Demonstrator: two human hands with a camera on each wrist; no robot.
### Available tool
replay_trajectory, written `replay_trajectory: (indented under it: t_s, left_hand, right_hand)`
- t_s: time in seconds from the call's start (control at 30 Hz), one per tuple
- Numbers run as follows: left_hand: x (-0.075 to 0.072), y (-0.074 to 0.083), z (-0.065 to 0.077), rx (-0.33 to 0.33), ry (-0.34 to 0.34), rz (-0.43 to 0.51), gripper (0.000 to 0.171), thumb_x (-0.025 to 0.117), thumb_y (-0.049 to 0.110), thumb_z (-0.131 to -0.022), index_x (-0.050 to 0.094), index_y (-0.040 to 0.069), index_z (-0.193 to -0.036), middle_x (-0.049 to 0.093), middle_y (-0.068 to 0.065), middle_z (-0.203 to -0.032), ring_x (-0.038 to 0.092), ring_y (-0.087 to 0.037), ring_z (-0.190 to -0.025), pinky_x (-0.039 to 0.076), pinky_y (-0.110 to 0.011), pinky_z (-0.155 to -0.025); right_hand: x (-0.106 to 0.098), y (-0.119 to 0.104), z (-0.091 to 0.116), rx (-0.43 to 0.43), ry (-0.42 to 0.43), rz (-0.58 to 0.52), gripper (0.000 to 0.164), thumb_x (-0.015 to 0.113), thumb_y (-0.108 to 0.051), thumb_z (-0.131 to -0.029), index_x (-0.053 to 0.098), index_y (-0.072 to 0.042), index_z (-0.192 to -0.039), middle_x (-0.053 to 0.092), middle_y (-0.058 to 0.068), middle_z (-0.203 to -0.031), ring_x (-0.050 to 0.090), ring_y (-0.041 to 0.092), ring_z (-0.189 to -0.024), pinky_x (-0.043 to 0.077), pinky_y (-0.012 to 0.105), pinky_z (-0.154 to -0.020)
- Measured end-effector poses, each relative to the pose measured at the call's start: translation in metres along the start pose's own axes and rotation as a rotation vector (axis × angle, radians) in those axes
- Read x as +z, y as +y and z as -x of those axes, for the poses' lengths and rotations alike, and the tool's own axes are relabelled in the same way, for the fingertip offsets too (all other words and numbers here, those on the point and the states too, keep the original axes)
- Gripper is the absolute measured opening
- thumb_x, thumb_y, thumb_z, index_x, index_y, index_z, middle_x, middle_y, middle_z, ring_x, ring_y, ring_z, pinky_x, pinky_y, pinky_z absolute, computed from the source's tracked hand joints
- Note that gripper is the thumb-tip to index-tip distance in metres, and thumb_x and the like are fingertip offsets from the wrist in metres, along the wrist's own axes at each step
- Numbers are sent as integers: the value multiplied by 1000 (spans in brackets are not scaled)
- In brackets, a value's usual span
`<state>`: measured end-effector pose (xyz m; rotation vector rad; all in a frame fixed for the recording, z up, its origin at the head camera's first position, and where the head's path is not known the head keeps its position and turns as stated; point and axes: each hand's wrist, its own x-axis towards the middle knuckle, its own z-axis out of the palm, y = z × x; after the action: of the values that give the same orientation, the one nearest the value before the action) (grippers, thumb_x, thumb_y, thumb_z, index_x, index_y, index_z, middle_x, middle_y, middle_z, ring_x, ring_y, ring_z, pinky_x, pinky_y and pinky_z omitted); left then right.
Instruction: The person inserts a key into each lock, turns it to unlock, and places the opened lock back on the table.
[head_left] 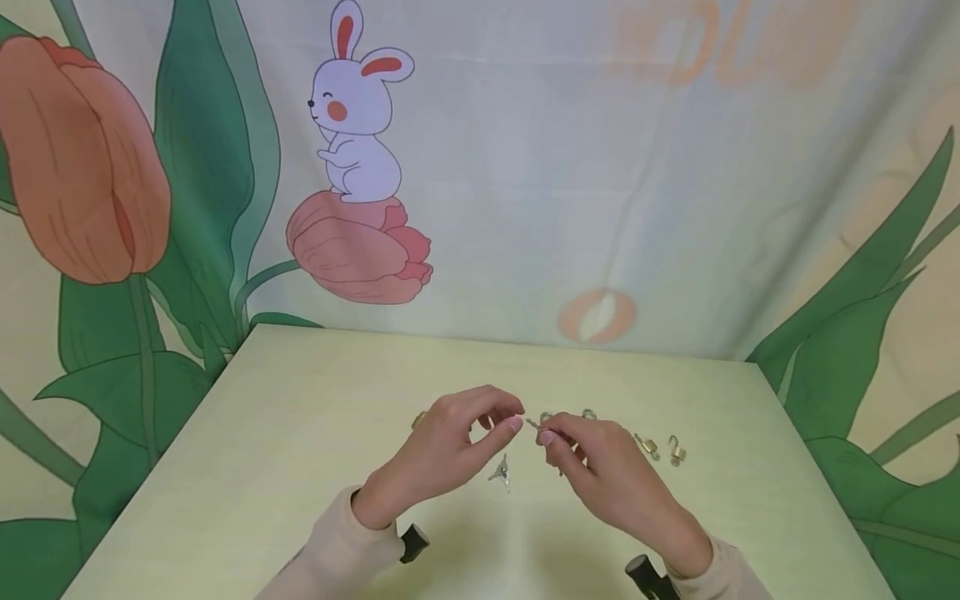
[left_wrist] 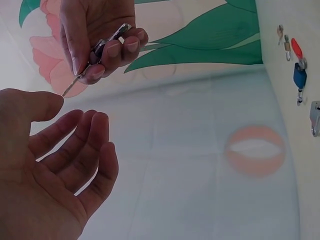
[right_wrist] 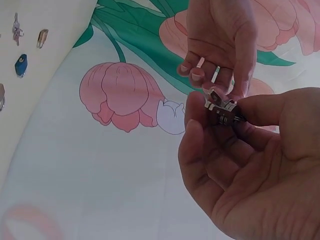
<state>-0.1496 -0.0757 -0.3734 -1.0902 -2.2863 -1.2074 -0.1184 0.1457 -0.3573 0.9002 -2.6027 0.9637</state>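
My right hand (head_left: pixel 600 462) pinches a small bunch of metal keys (right_wrist: pixel 222 111) between thumb and fingers. One key's thin blade (left_wrist: pixel 71 86) sticks out toward my left hand (head_left: pixel 457 437). The left hand's fingers are loosely bent and spread from the thumb; its thumb tip (left_wrist: pixel 56 102) is right by the key's tip, and I cannot tell whether they touch. On the table below, between the hands, lies another bunch of silver keys (head_left: pixel 501 472). The right hand's fingers partly hide the held keys.
Brass padlocks (head_left: pixel 677 451) with keys lie right of my right hand. Shackles of padlocks (head_left: pixel 589 414) show behind it. A gold-coloured item (head_left: pixel 418 420) is half hidden behind the left hand. A blue padlock (left_wrist: pixel 300 76) shows in the wrist views. A printed curtain (head_left: pixel 510 167) hangs behind the table (head_left: pixel 315 383).
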Motion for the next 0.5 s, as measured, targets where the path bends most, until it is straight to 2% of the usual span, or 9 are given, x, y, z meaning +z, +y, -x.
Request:
replay_trajectory:
  t_s: [0.23,0.37,0.5]
  left_hand:
    - [6,-10,-12,-36,-42,-29,13,60,19,-98,66,13,-108,65,8,-90,59,-3,-80,53,-22,-74]
    - [14,-22,-19,-83,-101,-90,16,60,20,-98,66,13,-112,66,7,-95,60,-4,-82,52,-20,-74]
    - [23,-39,-30,-105,-152,-128,17,61,20,-98,65,12,-112,68,5,-99,63,-7,-85,53,-24,-76]
  right_hand:
    - [-14,5,5,64,19,7,13,55,-22,-101,65,-23,-92,57,-16,-74,52,-1,-63,48,20,-62]
    - [-21,7,7,82,28,18,12,56,-21,-101,65,-20,-93,57,-14,-73,53,0,-63,49,21,-62]
    - [-27,9,10,114,29,32,13,55,-20,-101,66,-18,-94,59,-13,-74,54,0,-64,50,21,-61]
